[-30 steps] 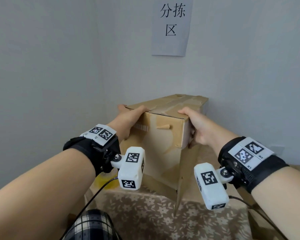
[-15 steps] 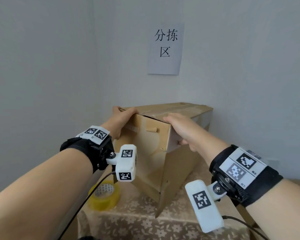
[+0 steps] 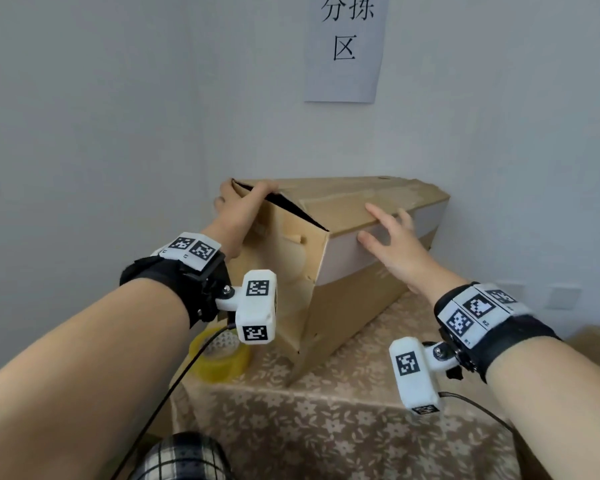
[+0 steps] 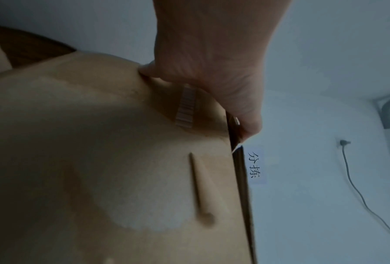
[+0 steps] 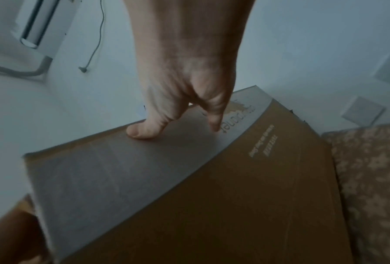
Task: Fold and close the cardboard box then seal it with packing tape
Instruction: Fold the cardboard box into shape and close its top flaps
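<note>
A long brown cardboard box (image 3: 347, 289) lies on the table with one end toward me. Its top flaps are folded down, and a dark gap shows under the near edge of the top. My left hand (image 3: 241, 211) grips the box's top near-left corner, thumb over the flap; the left wrist view shows that hand (image 4: 212, 75) curled round the edge of the box (image 4: 99, 160). My right hand (image 3: 390, 235) is spread open against the pale band on the right long side. In the right wrist view its thumb (image 5: 142, 131) presses the box (image 5: 234, 196) just under the top edge.
A roll of yellow packing tape (image 3: 220, 356) lies flat on the flower-patterned tablecloth (image 3: 326, 420), left of the box's near end and below my left wrist. The walls meet in a corner close behind the box. A paper sign (image 3: 343, 46) hangs above it.
My right hand let go of the near-right corner and slid along the right side, fingers spreading. The box now sits lower and turned more lengthwise. My left hand kept its grip.
</note>
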Demonstrator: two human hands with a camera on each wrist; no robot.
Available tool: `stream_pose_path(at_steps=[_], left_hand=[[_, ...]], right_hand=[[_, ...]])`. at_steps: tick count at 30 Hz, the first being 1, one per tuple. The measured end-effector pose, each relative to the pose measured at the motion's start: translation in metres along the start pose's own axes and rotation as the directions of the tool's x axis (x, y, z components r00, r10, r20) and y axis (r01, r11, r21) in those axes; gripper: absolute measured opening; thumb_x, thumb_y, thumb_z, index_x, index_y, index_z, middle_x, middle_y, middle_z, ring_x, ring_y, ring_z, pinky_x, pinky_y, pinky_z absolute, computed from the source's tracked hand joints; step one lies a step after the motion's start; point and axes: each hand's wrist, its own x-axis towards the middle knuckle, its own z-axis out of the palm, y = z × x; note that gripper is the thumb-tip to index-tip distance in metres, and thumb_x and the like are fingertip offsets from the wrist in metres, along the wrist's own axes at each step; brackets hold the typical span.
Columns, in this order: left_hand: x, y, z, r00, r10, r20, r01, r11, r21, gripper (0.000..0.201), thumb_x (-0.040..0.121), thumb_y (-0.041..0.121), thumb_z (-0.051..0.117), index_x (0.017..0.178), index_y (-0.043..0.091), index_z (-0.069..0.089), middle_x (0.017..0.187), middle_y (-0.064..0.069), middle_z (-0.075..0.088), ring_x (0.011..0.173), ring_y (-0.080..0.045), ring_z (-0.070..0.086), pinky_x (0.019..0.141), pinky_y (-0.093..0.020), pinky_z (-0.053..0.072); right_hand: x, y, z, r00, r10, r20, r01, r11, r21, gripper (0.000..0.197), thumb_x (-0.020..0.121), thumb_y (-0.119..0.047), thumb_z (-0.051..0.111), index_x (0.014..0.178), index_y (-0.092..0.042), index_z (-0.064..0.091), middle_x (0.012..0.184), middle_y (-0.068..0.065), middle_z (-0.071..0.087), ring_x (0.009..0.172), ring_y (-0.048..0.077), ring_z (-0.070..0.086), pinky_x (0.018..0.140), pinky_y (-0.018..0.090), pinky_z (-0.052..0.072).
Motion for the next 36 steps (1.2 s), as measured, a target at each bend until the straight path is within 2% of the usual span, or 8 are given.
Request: stream_pose_path(at_steps=[6,12,18,23,26,28,33,36], left_hand=[[0.022,-0.015,-0.008,1.000,-0.019,-0.001,0.019,1.000,-0.025,0.094,0.052,0.074,0.061,0.127,0.024,0.037,0.121,-0.002,0.054,0.110,-0.023,0.054,0.094,-0.039,0.044],[0.039,-0.028,-0.005,0.999,-0.033,-0.019,0.029,0.982,-0.185,0.059,0.056,0.056,0.063,0.103,0.028,0.040,0.110,0.000,0.049,0.087,-0.016,0.053,0.066,-0.030,0.039],[0.033,-0.013,-0.008,0.999,-0.037,0.031,0.044,0.951,-0.307,0.043,0.059,0.046,0.063,0.090,0.027,0.041,0.097,0.001,0.049,0.085,-0.017,0.051,0.069,-0.031,0.040],[0.021,0.013,-0.010,0.996,0.033,0.077,-0.001,0.926,-0.378,0.044,0.059,0.045,0.064,0.091,0.025,0.040,0.092,0.002,0.049,0.083,-0.016,0.051,0.073,-0.032,0.040],[0.019,0.021,-0.005,0.990,0.044,0.130,0.017,0.901,-0.433,0.053,0.054,0.045,0.068,0.095,0.024,0.043,0.093,0.000,0.052,0.086,-0.017,0.054,0.086,-0.038,0.047],[0.019,0.021,0.002,0.983,0.053,0.176,0.034,0.889,-0.456,0.059,0.051,0.045,0.070,0.098,0.023,0.043,0.097,-0.002,0.053,0.091,-0.019,0.055,0.094,-0.043,0.046],[0.030,0.008,0.027,0.972,0.046,0.228,0.077,0.862,-0.501,0.064,0.051,0.043,0.068,0.105,0.020,0.042,0.101,-0.006,0.050,0.091,-0.021,0.052,0.081,-0.040,0.045],[0.043,-0.006,0.041,0.967,0.025,0.253,0.107,0.861,-0.497,0.060,0.054,0.042,0.067,0.104,0.021,0.042,0.105,-0.006,0.052,0.095,-0.022,0.054,0.093,-0.043,0.046]], right_hand=[[0.012,0.011,0.015,0.983,0.167,0.072,-0.181,0.941,0.285,0.113,0.059,-0.074,0.062,0.142,-0.055,-0.014,0.160,-0.006,-0.011,0.145,0.031,0.012,0.105,0.065,0.028],[0.011,0.005,0.034,0.993,0.101,0.062,-0.116,0.928,0.354,0.118,0.055,-0.078,0.055,0.139,-0.052,-0.024,0.160,-0.005,-0.010,0.147,0.024,0.005,0.114,0.056,0.018],[0.004,-0.017,0.016,1.000,-0.004,0.019,0.000,0.971,0.239,0.113,0.056,-0.081,0.048,0.145,-0.049,-0.015,0.159,0.001,-0.015,0.147,0.021,-0.008,0.116,0.054,0.009],[-0.010,-0.039,-0.007,0.993,-0.089,-0.076,0.104,0.970,0.219,0.105,0.059,-0.077,0.049,0.147,-0.047,-0.001,0.160,-0.002,-0.005,0.147,0.019,0.000,0.114,0.050,0.014],[-0.014,-0.047,-0.026,0.985,-0.124,-0.123,0.142,0.979,0.148,0.100,0.059,-0.079,0.051,0.145,-0.047,0.008,0.159,0.001,-0.004,0.147,0.022,0.003,0.115,0.050,0.017],[-0.014,-0.048,-0.037,0.982,-0.130,-0.140,0.144,0.985,0.094,0.097,0.060,-0.078,0.053,0.143,-0.049,0.011,0.159,0.002,-0.009,0.147,0.024,0.002,0.115,0.050,0.018],[-0.005,-0.036,-0.045,0.981,-0.100,-0.167,0.100,0.995,-0.008,0.090,0.067,-0.067,0.058,0.143,-0.046,0.016,0.156,0.000,-0.024,0.146,0.024,-0.004,0.112,0.047,0.019],[0.007,-0.019,-0.034,0.983,-0.076,-0.170,0.074,0.997,-0.017,0.091,0.065,-0.068,0.058,0.143,-0.045,0.017,0.156,0.000,-0.025,0.146,0.027,-0.002,0.113,0.050,0.021]])
